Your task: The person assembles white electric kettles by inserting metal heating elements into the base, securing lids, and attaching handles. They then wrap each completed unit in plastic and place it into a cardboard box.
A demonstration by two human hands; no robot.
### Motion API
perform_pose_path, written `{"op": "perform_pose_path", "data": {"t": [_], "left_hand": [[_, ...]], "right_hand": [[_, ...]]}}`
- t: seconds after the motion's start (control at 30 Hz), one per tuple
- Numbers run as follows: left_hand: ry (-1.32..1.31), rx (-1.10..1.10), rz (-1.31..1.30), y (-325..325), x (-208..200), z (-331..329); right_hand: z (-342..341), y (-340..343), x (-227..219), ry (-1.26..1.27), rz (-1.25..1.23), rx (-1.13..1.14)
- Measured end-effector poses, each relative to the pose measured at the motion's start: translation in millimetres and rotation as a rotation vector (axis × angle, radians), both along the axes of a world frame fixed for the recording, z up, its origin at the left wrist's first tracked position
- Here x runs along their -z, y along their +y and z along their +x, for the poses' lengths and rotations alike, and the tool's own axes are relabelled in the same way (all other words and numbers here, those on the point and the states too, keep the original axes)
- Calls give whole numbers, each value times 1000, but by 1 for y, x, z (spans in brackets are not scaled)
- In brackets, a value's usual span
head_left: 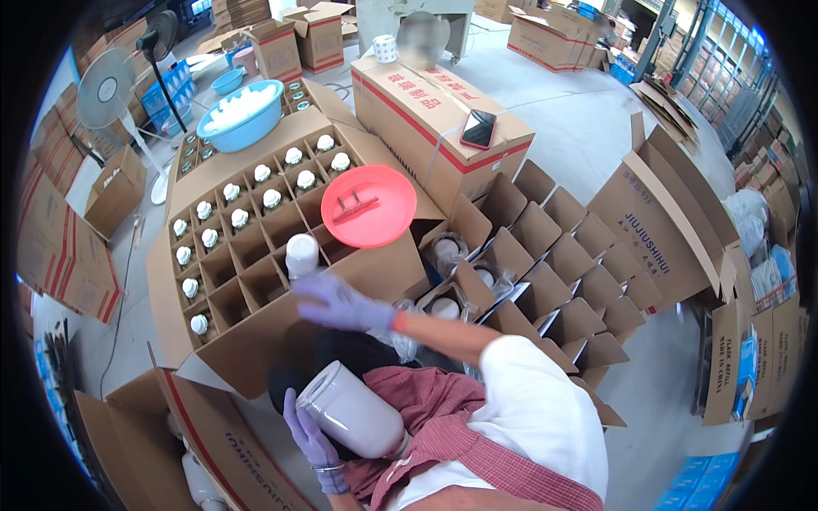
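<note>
In my lap lies a glossy, pale glass flask liner (354, 411), tilted with its open mouth toward the upper left. My left hand (311, 436), in a purple glove, holds it near the mouth, fingers along its side. Also gloved in purple, my right hand (339, 305) is smeared by motion at the near edge of a divided carton (341, 285). Just beyond its fingers stands a white, round-topped piece (302, 254); whether they touch it I cannot tell. Several white-capped bottle tops (272, 198) poke up from the carton's compartments.
A red plastic dish (388, 226) with small dark pieces rests on the carton. Behind is a blue basin (247, 143) of white items. To the right, a second divided carton (562, 255) holds wrapped liners. A phone (479, 129) lies on a closed box (443, 157). A fan (106, 89) stands left.
</note>
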State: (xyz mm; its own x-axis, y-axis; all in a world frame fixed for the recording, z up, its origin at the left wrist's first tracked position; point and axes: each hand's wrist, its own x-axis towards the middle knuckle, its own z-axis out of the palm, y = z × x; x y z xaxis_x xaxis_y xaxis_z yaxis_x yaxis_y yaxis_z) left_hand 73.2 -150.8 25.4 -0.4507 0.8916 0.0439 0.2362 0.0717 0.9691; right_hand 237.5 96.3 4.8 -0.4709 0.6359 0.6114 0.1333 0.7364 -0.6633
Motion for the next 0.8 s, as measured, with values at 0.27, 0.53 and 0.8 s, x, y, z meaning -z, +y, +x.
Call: {"op": "perform_pose_path", "data": {"t": [0.27, 0.53, 0.8], "left_hand": [[-34, 71, 259, 53, -6, -1], [-922, 214, 391, 9, 3, -31], [-1003, 408, 504, -10, 20, -77]], "right_hand": [[0, -137, -34, 211, 120, -107], [75, -95, 26, -6, -466, -146], [80, -93, -54, -481, -514, -48]]}}
